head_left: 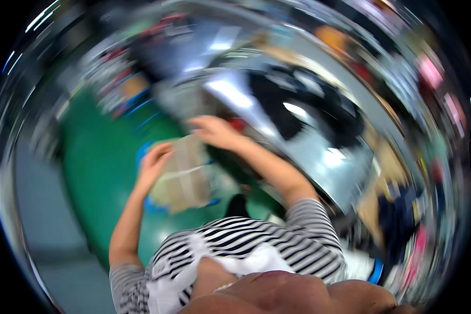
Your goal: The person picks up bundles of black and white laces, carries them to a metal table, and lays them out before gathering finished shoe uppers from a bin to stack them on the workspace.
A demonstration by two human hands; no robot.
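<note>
A beige bundle (192, 183) with a pale band across it lies low in front of me, and blue edges of something (156, 206) show around it. My left hand (156, 160) is at the bundle's upper left edge, its fingers bent toward it. Blur hides whether they grip it. Over the bundle's upper right corner is my right hand (214, 131), fingers stretched to the left and nothing visible in them. Whether it touches the bundle I cannot tell.
To the right stands a shiny metal-topped table (335, 170) with dark cloth (319, 107) heaped on it. Stacked items, too blurred to name, stand on the green floor (97, 157) at the far left. A dark grey surface (44, 193) runs along the left side.
</note>
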